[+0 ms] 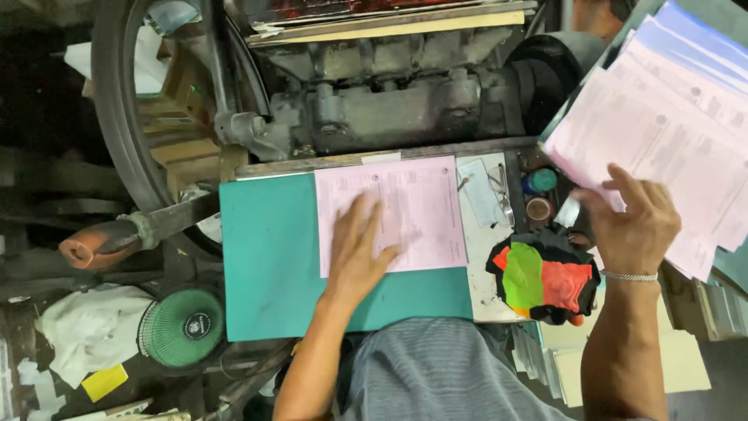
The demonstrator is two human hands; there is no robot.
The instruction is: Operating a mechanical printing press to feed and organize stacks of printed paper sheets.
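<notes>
**Flat palm on one pink sheet, fingers at the pink stack**

Head view. The left hand (360, 248) lies at the centre of the frame, its grip wide and flat: fingers spread, palm pressed down on a single pink sheet (405, 210) of thin printed paper. It closes on nothing. The sheet rests squarely on a smooth teal board (265, 257), a matte rectangle covering most of the counter (481, 265), whose bare right strip is pale and smudged.

The right hand (635, 222), at centre right, wears a thin metal bracelet. Its fingers curl loosely with the tips touching the lower edge of a fanned stack of pink papers (662, 132) in the upper right; whether the thumb pinches a sheet cannot be told. Blue sheets show at the top of that stack.

Just left of the right hand sits a crumpled rag (545, 281), blotched green, red and black. Above it stand small round ink pots (539, 195). Across the top runs a grimy grey metal machine (389, 101), with a dark wheel rim (117, 117) curving at the upper left. A round green fan (183, 327) lies at the lower left.
</notes>
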